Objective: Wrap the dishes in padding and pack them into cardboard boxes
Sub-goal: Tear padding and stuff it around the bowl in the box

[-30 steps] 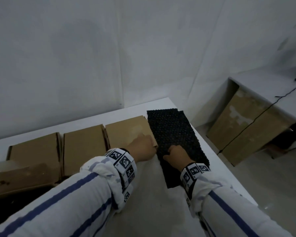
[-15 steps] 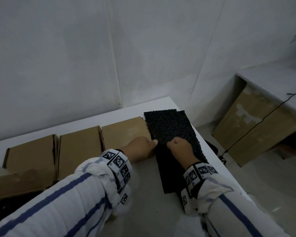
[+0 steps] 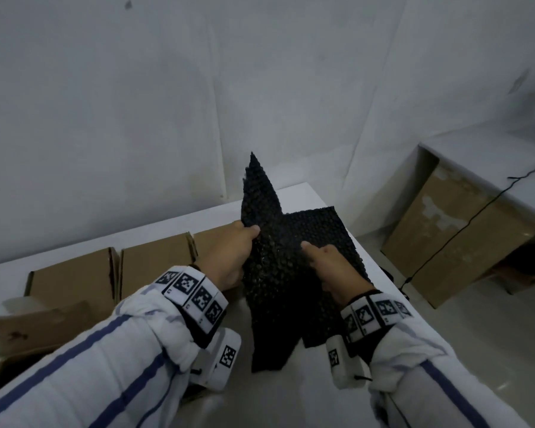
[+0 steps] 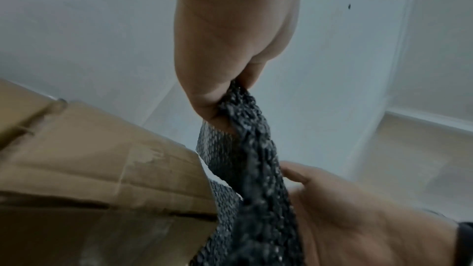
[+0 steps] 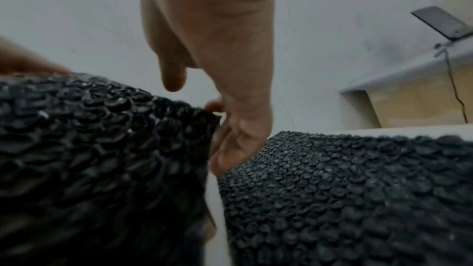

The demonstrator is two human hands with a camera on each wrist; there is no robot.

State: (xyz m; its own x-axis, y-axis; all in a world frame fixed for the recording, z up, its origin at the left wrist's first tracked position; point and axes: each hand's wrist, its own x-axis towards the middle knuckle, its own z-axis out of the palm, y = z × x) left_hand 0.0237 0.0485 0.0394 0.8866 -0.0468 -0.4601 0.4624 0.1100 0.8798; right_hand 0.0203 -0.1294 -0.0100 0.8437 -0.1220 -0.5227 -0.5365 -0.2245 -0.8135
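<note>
At frame centre, left hand [image 3: 229, 257] and right hand [image 3: 331, 270] pinch the padding sheet [image 3: 272, 273], lifted above the stack [image 3: 325, 230] on the bench [image 3: 294, 196].

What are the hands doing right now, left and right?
Left hand: grips the lifted black bubble wrap sheet at its edge.
Right hand: pinches the same sheet's other edge, above the stack of wrap.

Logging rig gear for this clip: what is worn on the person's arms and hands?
Both hands, left hand and right hand, are bare. White sleeves carry blue stripes. Each wrist wears a band of black-and-white square markers, with a white camera unit bearing another marker underneath.
</note>
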